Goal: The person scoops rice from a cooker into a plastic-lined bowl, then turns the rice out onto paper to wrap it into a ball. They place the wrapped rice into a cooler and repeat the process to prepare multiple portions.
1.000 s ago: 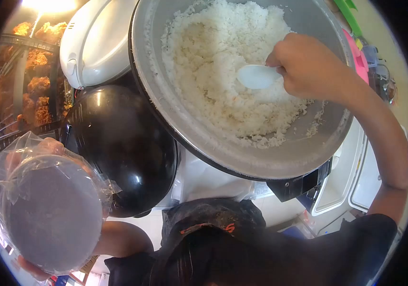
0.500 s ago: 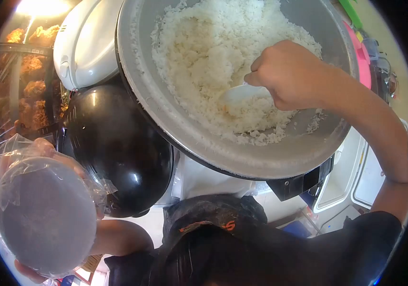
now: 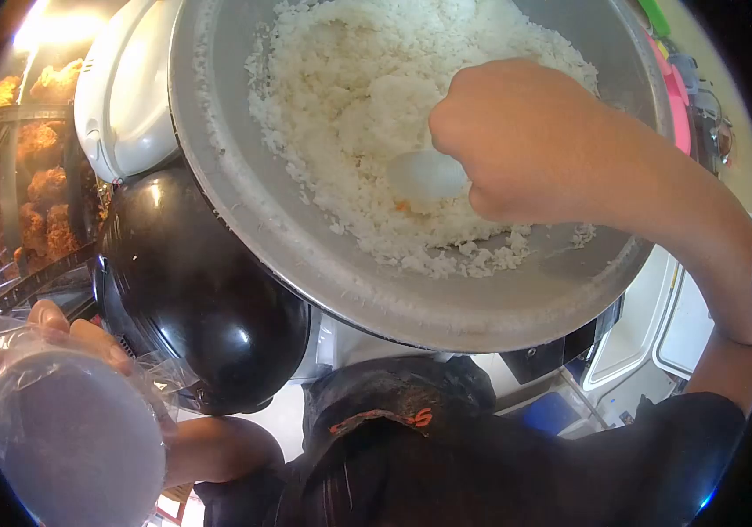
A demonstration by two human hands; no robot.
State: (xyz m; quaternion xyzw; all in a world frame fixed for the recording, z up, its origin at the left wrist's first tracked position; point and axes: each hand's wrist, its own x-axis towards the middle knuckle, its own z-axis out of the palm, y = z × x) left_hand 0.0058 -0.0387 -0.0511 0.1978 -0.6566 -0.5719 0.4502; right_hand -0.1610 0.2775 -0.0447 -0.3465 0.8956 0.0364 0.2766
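Observation:
A large grey metal pot (image 3: 323,290) holds a mound of white rice (image 3: 341,114). Over its right part is my right hand (image 3: 517,145), closed round the handle of a pale, translucent paddle (image 3: 424,176), whose blade rests on the rice beside a small orange speck. At the lower left, my left hand (image 3: 86,338) holds a round, whitish container (image 3: 77,439) wrapped in a clear plastic bag (image 3: 7,338). Fingers show at the container's upper edge; the rest of the hand is hidden behind it.
A black rounded cooker (image 3: 209,299) stands left of the pot, with a white appliance lid (image 3: 130,88) above it. Fried food (image 3: 47,184) lies behind glass at far left. A pink object (image 3: 676,105) and a white bin (image 3: 626,325) are on the right.
My right hand has moved slightly left with the paddle and looks larger. My left hand and the bagged container have shifted down and left. The pot appears further left and lower in view.

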